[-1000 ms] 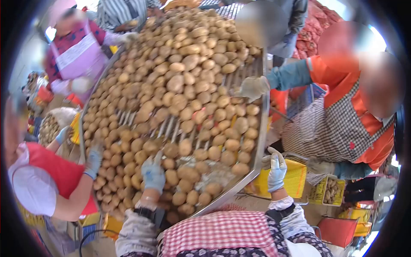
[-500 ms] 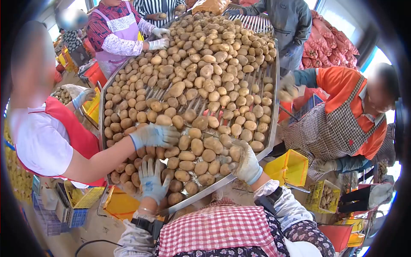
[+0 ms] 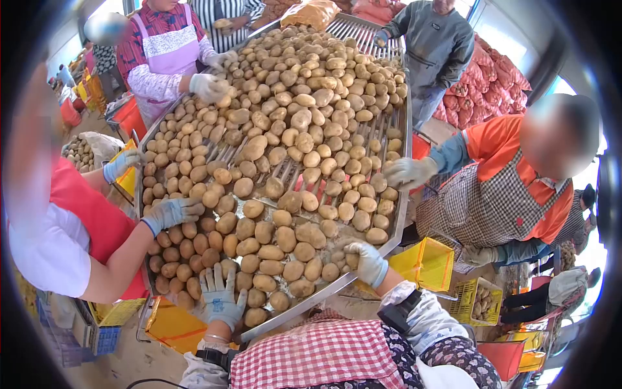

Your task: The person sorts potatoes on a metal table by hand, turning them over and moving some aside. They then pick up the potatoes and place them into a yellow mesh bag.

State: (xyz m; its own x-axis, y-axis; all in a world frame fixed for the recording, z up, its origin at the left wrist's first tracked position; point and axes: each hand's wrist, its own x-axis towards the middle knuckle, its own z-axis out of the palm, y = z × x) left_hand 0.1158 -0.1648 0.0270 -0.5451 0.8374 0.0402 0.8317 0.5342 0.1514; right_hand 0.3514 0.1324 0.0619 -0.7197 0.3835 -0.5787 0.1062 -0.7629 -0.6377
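Many potatoes (image 3: pixel 304 251) lie on a slatted metal sorting table (image 3: pixel 296 311) in front of me. My left hand (image 3: pixel 222 299), in a white and light-blue glove, rests at the near edge with its fingers spread against potatoes. At the near right corner, my right hand (image 3: pixel 369 264) is gloved too, its fingers stretched leftward beside a potato (image 3: pixel 352 260). That hand looks open, though its thumb side is partly hidden. Another person's gloved hand (image 3: pixel 172 214) touches potatoes on the left side.
Co-workers stand around the table; one in an orange top reaches a gloved hand (image 3: pixel 409 173) over the right rim. Yellow chutes (image 3: pixel 424 264) hang at the sides. A yellow crate (image 3: pixel 476 301) of potatoes stands at lower right. Red mesh sacks (image 3: pixel 483 84) are stacked behind.
My right hand has moved down toward the near corner, and my left hand sits slightly lower in view. The left co-worker's hand has drawn back leftward. The orange-topped person's hand now reaches over the table.
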